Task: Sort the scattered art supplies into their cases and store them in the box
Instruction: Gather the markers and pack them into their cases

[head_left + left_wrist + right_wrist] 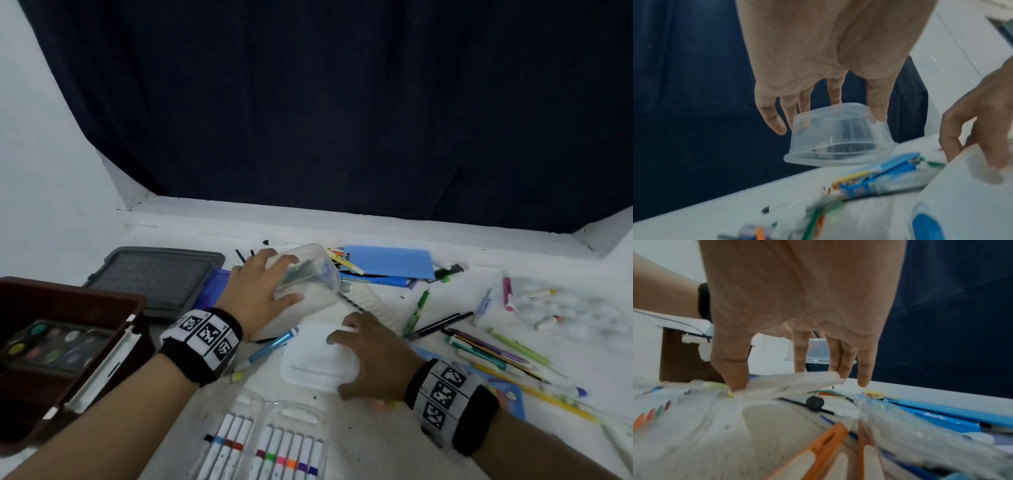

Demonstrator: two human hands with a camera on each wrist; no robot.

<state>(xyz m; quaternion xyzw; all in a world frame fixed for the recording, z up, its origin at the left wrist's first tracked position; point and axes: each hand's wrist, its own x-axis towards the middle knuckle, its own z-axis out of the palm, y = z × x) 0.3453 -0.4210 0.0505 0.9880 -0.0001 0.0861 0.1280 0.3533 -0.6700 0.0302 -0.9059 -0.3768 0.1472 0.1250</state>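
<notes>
My left hand (262, 286) grips a clear plastic tub (306, 277) from above, its fingers and thumb spread round the base; in the left wrist view the tub (836, 136) is upside down and lifted off the table, its rim tilted. My right hand (371, 354) pinches a white plastic lid (317, 358) by its edges and tilts it up; thumb and fingertips (735, 374) clamp the lid (793, 382) in the right wrist view. A brown box (73, 342) at the left holds a watercolour palette (51, 346). An open clear marker case (270, 442) with white markers lies in front.
A grey lid (154, 277) lies beyond the box. A blue case (388, 262) sits at the back. Loose pens, pencils and markers (493, 346) are scattered on the right, beside a clear paint palette (568, 308). A dark curtain hangs behind the table.
</notes>
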